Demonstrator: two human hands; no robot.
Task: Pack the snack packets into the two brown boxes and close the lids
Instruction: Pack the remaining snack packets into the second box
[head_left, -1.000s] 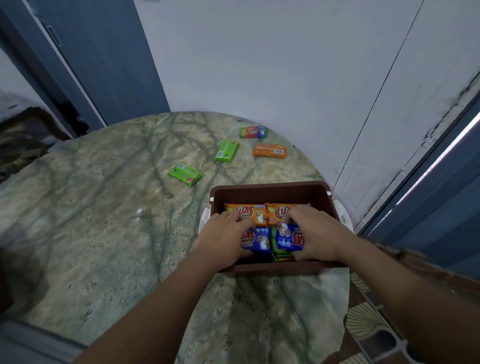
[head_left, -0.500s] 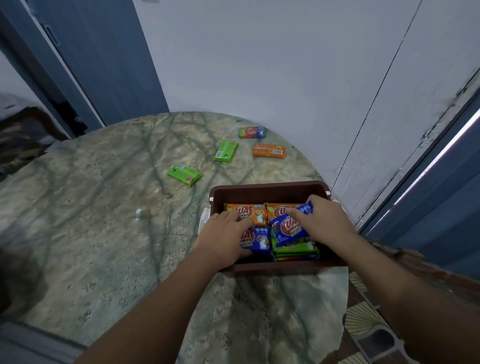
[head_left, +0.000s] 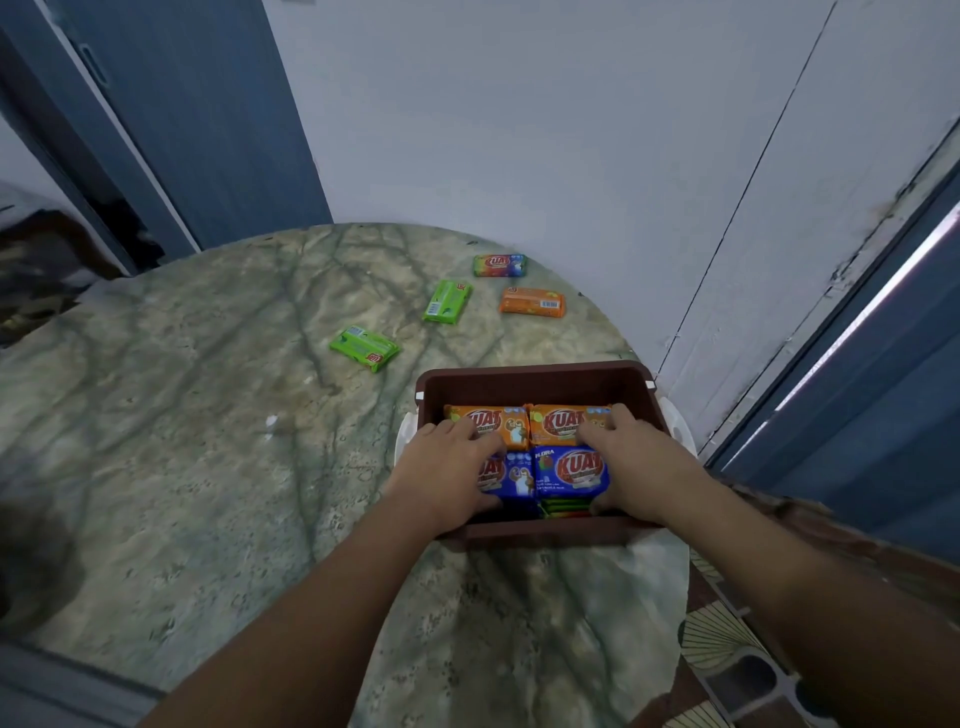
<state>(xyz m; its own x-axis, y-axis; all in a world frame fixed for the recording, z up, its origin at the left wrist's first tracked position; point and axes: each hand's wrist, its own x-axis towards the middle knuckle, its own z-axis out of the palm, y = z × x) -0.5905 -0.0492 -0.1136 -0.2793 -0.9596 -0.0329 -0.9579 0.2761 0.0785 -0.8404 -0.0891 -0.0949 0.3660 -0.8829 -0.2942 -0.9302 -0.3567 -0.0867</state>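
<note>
Where it was lifted, blue packet (head_left: 570, 470) now flat | right hand (head_left: 631, 467) presses

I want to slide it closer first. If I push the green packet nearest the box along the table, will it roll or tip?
Probably neither: the green packet lies flat and looks block-shaped, so it should slide. Its glossy wrapper on the smooth marble table suggests it may skid or turn easily.

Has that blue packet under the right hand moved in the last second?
Yes. The blue packet was lifted and tilted half a second ago; now it lies flat again in the brown box, just in front of the orange packet, under the right hand.
</note>
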